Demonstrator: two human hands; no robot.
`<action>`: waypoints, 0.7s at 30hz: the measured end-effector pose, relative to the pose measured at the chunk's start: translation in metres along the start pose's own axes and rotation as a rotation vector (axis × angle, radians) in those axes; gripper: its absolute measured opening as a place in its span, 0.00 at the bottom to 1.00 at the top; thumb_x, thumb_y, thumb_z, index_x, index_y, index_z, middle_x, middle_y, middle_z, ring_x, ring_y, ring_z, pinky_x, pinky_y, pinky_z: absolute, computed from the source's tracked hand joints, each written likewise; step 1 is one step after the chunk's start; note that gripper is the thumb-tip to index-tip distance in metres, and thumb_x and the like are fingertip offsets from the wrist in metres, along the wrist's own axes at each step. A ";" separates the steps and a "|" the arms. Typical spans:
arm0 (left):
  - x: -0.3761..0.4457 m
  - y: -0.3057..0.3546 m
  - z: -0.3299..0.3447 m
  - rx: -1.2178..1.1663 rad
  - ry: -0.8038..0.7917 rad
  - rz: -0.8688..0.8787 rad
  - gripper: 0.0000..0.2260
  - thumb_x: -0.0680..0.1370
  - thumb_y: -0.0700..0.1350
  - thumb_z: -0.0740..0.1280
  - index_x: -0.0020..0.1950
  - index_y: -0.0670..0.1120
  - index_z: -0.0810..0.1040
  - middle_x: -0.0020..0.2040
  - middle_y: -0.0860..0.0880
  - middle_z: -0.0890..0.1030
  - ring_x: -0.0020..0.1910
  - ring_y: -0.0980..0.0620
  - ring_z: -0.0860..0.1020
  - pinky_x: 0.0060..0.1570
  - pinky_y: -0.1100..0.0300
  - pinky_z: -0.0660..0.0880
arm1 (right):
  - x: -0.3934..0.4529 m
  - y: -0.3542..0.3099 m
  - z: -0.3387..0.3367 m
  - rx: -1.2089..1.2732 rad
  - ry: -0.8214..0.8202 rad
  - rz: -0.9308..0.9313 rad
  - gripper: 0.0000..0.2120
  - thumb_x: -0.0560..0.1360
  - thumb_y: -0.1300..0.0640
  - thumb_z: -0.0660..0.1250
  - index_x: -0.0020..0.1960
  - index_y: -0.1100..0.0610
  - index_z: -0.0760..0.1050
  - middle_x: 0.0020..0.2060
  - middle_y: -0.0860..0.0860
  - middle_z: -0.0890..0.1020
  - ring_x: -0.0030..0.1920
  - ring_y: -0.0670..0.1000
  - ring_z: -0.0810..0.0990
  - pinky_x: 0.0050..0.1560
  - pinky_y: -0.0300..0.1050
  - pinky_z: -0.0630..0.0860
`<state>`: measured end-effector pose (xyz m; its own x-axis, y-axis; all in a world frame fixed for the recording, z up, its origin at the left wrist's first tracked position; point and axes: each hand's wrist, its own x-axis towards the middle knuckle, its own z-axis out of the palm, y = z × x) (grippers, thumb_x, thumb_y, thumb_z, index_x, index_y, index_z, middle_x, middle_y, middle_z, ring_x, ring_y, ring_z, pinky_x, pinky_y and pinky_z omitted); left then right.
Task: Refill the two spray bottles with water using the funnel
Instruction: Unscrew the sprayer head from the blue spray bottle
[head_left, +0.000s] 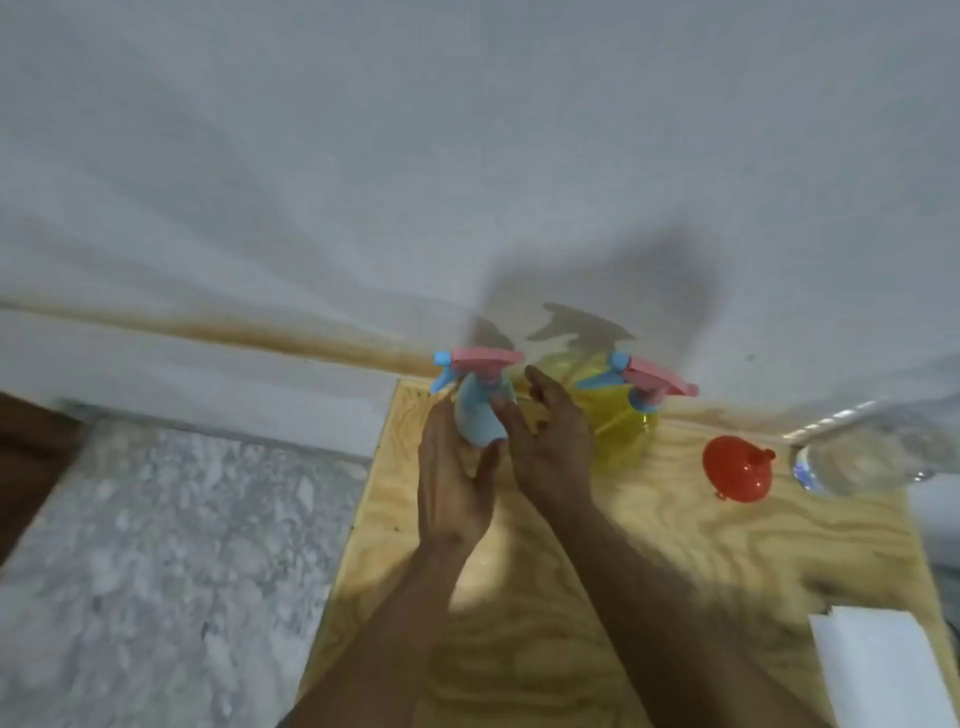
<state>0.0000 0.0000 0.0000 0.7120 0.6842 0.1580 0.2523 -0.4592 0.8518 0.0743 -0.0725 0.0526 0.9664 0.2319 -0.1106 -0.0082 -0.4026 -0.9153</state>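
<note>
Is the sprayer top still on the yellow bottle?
Yes, on. The pink and blue sprayer top sits on the yellow bottle, which stands upright on the wooden board.

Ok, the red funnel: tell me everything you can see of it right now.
The red funnel looks like glossy, slightly see-through red plastic. It lies tipped over on the wooden board, its wide cone facing the camera and its short spout pointing up and right. A small tab sticks out at its lower left rim. It sits right of the yellow spray bottle and left of a clear container, apart from both. Neither hand touches it.
</note>
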 end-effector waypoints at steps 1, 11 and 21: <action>0.007 -0.002 0.004 -0.056 0.002 0.009 0.31 0.75 0.45 0.74 0.69 0.64 0.62 0.63 0.72 0.68 0.63 0.72 0.69 0.60 0.74 0.66 | 0.005 0.004 0.003 0.019 0.008 0.005 0.26 0.75 0.47 0.73 0.70 0.53 0.74 0.65 0.46 0.80 0.64 0.47 0.78 0.65 0.51 0.75; 0.025 -0.018 0.020 -0.121 0.002 -0.056 0.27 0.77 0.45 0.72 0.74 0.49 0.67 0.65 0.55 0.78 0.62 0.62 0.76 0.53 0.74 0.71 | 0.022 0.020 0.018 0.167 -0.027 -0.017 0.13 0.75 0.50 0.74 0.59 0.47 0.83 0.51 0.43 0.86 0.52 0.45 0.85 0.56 0.55 0.81; -0.007 0.011 -0.015 -0.165 0.020 0.014 0.25 0.77 0.52 0.71 0.72 0.47 0.70 0.65 0.54 0.76 0.66 0.55 0.75 0.61 0.51 0.76 | -0.008 -0.012 -0.006 0.145 -0.042 -0.130 0.12 0.76 0.48 0.72 0.57 0.51 0.82 0.51 0.45 0.82 0.55 0.45 0.80 0.55 0.56 0.79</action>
<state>-0.0121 -0.0020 0.0157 0.7013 0.6901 0.1787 0.1302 -0.3705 0.9197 0.0685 -0.0751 0.0666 0.9501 0.3119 -0.0013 0.0761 -0.2361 -0.9687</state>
